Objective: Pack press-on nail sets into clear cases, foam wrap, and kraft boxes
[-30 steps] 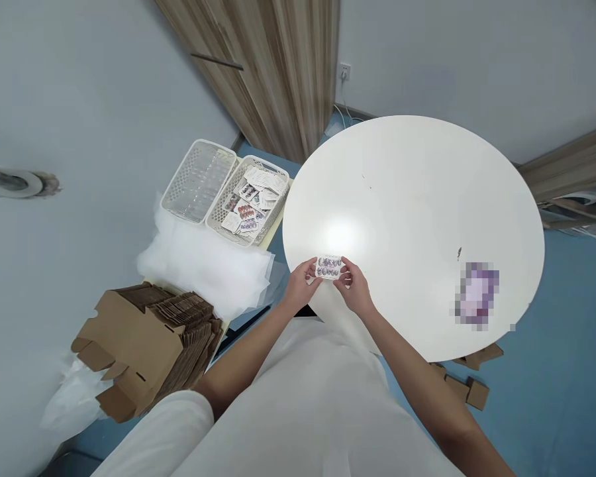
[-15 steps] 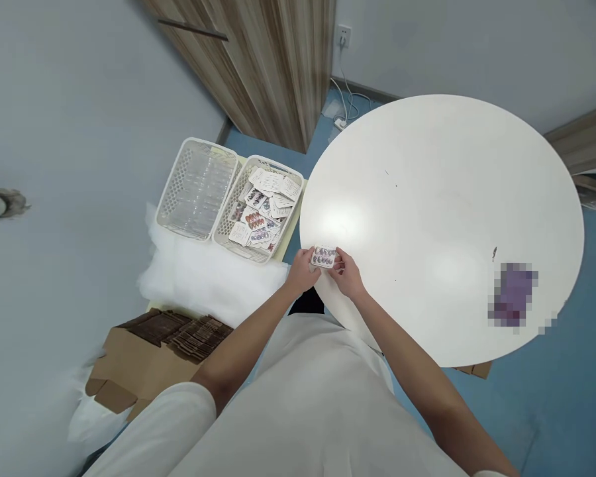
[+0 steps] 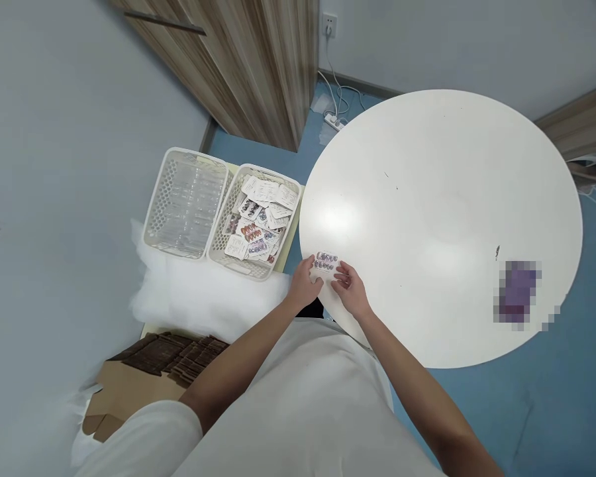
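Observation:
A small white card (image 3: 326,261) with two rows of purplish, nail-shaped pieces is at the near left edge of the round white table (image 3: 442,199). My left hand (image 3: 304,285) is at the card's left side, thumb and fingers apart, fingertips by its edge. On the card's right side my right hand (image 3: 349,287) has its fingers spread and slightly curled, with a small gap to the card. Neither hand is closed round it.
To the left stand a white basket of similar cards (image 3: 248,269) and another basket of clear plastic pieces (image 3: 151,218). White padding (image 3: 213,291) and a carton of folded brown cardboard (image 3: 134,391) lie nearer. A blurred purple item (image 3: 517,288) is on the table's right.
Both hands have come away from the card's edges, opening a little, and the card now appears to rest on the table. The whole view has shifted slightly.

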`<state>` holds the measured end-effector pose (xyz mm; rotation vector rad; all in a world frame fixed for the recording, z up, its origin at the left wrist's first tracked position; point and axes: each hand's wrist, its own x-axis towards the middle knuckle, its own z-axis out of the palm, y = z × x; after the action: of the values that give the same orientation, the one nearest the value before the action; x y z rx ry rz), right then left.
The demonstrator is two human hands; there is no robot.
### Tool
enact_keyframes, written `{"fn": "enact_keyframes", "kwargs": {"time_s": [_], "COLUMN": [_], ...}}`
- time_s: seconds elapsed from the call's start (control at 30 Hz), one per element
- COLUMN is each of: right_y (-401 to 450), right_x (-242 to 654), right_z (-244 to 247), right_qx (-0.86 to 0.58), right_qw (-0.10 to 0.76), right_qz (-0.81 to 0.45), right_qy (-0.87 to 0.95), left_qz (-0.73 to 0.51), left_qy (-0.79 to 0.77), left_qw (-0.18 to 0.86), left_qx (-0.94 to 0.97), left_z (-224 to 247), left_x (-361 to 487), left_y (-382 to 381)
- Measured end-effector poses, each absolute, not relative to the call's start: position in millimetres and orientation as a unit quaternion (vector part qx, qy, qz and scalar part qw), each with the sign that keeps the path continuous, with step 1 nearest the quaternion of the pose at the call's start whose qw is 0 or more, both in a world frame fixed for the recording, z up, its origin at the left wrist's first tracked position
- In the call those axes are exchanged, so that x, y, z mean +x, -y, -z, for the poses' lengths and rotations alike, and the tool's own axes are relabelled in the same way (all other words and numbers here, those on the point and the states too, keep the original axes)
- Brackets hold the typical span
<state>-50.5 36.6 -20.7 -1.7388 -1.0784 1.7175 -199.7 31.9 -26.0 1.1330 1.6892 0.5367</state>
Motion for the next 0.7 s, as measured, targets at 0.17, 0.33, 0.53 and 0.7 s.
{"fn": "enact_keyframes", "kwargs": {"time_s": [0.17, 0.33, 0.53, 0.7], "right_y": [-49.2, -68.7, -66.1, -55.5], "right_x": [-60.3, -67.5, -67.3, -66.4], "right_z": [16.9, 16.0, 19.0, 19.7], "right_qx": [-0.629, -0.629, -0.628, -0.639], "right_qw": [0.269, 0.292, 0.297, 0.297], "right_qz": [-0.647, -0.647, -0.648, -0.635], "right_qy": [0.336, 0.317, 0.313, 0.317], "left_qz": [-0.248, -0.267, -0.262, -0.251], "left_qy": [-0.685, -0.678, -0.669, -0.666], "left_qw": [0.509, 0.517, 0.526, 0.514], "left_qx": [0.459, 0.448, 0.455, 0.479], "left_z": [28.9, 29.3, 28.6, 30.6], "left_x": [-199.4, -202.3, -205.7, -206.5], "left_y": [-39.0, -56.0, -56.6, -49.5]}}
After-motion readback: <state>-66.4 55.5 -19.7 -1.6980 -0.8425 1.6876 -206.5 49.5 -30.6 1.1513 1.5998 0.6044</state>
